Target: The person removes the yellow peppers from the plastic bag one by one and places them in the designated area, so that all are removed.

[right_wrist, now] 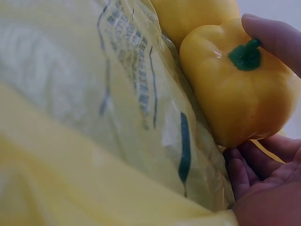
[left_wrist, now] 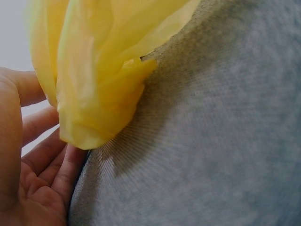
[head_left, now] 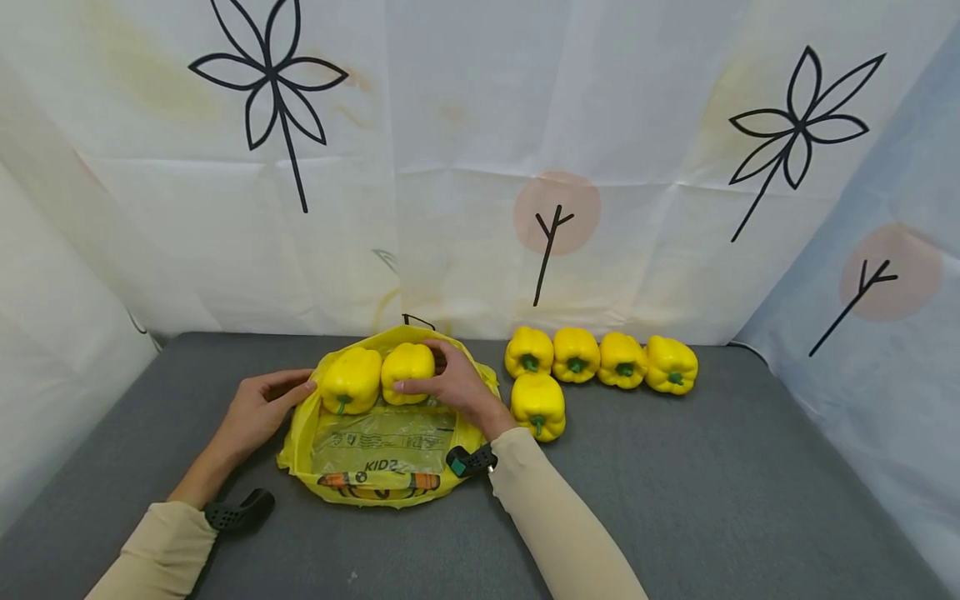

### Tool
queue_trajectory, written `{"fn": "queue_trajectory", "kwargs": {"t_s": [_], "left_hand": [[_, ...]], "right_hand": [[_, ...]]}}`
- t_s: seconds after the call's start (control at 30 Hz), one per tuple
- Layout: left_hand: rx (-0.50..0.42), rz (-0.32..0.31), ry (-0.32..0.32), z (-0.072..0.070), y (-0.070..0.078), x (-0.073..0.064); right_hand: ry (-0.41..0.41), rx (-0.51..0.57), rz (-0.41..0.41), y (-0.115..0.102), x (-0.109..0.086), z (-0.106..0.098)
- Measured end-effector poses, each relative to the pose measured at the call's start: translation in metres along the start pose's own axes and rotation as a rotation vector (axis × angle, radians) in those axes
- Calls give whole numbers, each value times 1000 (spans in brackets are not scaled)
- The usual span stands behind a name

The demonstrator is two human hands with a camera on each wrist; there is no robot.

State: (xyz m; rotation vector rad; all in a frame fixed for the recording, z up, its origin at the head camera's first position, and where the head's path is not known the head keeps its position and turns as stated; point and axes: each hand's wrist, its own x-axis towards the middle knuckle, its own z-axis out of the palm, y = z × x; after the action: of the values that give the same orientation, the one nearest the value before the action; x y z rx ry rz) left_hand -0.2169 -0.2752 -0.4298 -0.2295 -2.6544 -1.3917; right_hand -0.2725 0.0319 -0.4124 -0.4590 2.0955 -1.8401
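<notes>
A yellow plastic bag (head_left: 300, 442) lies spread open on the grey table, its rim standing up around its inside. Two yellow bell peppers are in its far part. My right hand (head_left: 461, 385) grips the right-hand bell pepper (head_left: 405, 372), thumb on the near side by the green stem and fingers round the other side. Beside it, touching or nearly so, sits the left bell pepper (head_left: 351, 381). At the bag's left rim my left hand (head_left: 258, 411) holds the edge between thumb and fingers; folds of yellow plastic (left_wrist: 94, 94) hide those fingertips in the left wrist view.
Several more yellow bell peppers (head_left: 576, 355) stand in a row right of the bag, with another bell pepper (head_left: 538, 407) in front of the row's left end. A white printed cloth (head_left: 465, 125) hangs behind the grey table (head_left: 712, 500).
</notes>
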Motion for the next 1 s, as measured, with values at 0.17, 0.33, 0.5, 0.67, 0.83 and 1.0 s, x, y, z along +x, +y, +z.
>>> {"fn": "queue_trajectory", "kwargs": {"t_s": [0.17, 0.33, 0.5, 0.67, 0.83, 1.0], "left_hand": [[5, -2, 3, 0, -1, 1], [-3, 0, 7, 0, -1, 0], [0, 1, 6, 1, -2, 1], [-4, -1, 4, 1, 0, 1], [-5, 3, 10, 1, 1, 0], [-14, 5, 5, 1, 1, 0]], "right_hand": [[2, -6, 4, 1, 0, -1], [5, -13, 9, 0, 0, 0], [11, -30, 9, 0, 1, -1], [19, -40, 4, -1, 1, -1], [26, -45, -4, -6, 1, 0], [32, -39, -4, -13, -1, -1]]}}
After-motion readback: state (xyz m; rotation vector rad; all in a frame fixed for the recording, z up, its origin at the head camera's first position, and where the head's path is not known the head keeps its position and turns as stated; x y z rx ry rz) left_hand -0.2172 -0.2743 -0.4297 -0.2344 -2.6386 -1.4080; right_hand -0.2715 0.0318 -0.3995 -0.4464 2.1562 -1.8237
